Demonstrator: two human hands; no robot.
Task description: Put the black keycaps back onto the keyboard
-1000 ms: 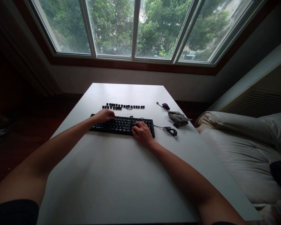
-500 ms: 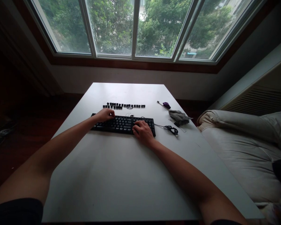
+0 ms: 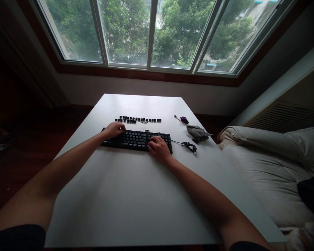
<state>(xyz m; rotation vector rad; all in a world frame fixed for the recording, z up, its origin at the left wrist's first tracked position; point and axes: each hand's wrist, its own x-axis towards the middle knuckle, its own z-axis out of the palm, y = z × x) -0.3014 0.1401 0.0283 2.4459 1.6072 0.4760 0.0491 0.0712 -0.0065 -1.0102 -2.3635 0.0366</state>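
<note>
A black keyboard (image 3: 136, 139) lies across the middle of the white table (image 3: 136, 202). My left hand (image 3: 114, 129) is on its far left end, fingers bunched downward onto the keys; what they pinch is too small to make out. On the right part of the keyboard rests my right hand (image 3: 159, 148), fingers bent over the keys and palm at the front edge, holding the keyboard down. Behind the keyboard, several loose black keycaps (image 3: 137, 120) lie in a row.
A grey cloth (image 3: 198, 132), a small purple thing with a thin stick (image 3: 183, 120) and the keyboard's coiled black cable (image 3: 188, 146) lie to the right. A white cushioned sofa (image 3: 272, 167) adjoins the table's right side. Windows (image 3: 151, 31) lie beyond.
Both hands stay on the keyboard in nearly the same places. The view has shifted slightly; my left hand has edged a little to the left.
</note>
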